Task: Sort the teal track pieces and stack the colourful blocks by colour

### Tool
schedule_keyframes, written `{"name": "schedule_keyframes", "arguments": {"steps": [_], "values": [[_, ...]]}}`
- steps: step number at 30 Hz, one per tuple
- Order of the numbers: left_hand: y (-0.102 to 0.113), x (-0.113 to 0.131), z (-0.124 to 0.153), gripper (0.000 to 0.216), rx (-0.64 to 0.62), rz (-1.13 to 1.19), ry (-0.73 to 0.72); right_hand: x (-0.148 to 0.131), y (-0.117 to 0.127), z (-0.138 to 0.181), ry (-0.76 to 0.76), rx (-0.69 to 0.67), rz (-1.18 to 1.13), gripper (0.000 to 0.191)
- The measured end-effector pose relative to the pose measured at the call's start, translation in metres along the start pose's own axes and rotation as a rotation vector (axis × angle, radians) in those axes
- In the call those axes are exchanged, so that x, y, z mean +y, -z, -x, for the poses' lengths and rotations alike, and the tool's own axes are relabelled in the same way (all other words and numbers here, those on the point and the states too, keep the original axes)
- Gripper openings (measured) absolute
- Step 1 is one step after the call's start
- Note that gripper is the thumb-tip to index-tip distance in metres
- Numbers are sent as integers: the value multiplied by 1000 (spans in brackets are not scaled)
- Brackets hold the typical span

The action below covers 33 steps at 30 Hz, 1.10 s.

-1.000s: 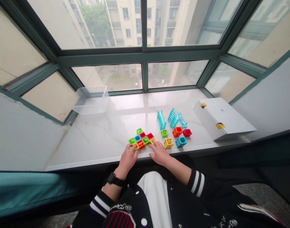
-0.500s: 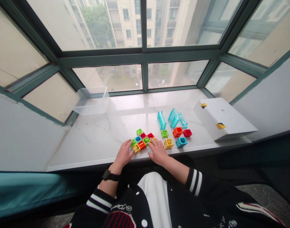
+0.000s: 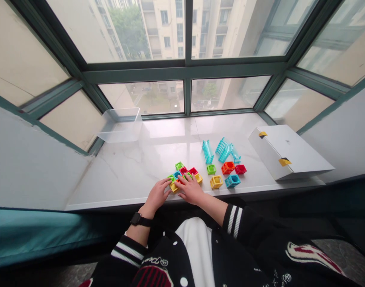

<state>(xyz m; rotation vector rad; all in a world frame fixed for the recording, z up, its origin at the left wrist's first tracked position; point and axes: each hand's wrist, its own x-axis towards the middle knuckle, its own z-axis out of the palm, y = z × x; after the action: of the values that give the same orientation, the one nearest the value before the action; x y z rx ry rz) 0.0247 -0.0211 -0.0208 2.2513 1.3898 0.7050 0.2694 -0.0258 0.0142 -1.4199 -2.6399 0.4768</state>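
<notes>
Colourful hollow cube blocks sit against one another in a cluster near the sill's front edge. My left hand [image 3: 158, 194] grips the cluster's left side, its fingers by a green block [image 3: 171, 177] and its thumb near a yellow block [image 3: 173, 187]. My right hand [image 3: 192, 190] reaches over the front of the cluster, fingers on top and thumb low in front, hiding the orange block and part of a green one. Behind the fingers show a blue block [image 3: 177, 174], a red block [image 3: 193, 171] and a lone green block [image 3: 179, 165] at the back corner.
Right of the cluster stand loose blocks: green [image 3: 211, 169], yellow [image 3: 216, 182], orange [image 3: 228, 167], blue [image 3: 232, 181] and red [image 3: 240, 169]. Behind them lie clear teal track pieces [image 3: 223, 150]. A white box [image 3: 293, 151] is at right, a clear plastic bin [image 3: 121, 131] at back left.
My right hand has moved left from the cluster's right side onto its front middle, uncovering the yellow block at the right end. My left hand stays at the left side.
</notes>
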Motion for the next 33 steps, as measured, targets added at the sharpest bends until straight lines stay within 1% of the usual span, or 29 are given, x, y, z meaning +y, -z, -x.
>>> {"name": "schedule_keyframes", "arguments": {"steps": [10, 23, 29, 33], "values": [[-3, 6, -3, 32, 57, -72, 20, 4, 0, 3, 22, -67, 5, 71], [-2, 10, -6, 27, 71, -53, 47, 2, 3, 4, 13, -57, -14, 66], [-3, 15, -8, 24, 70, -95, 50, 3, 1, 4, 16, -49, -20, 65], [1, 13, -8, 15, 77, -146, 69, 4, 0, 4, 14, -42, -22, 66]]}}
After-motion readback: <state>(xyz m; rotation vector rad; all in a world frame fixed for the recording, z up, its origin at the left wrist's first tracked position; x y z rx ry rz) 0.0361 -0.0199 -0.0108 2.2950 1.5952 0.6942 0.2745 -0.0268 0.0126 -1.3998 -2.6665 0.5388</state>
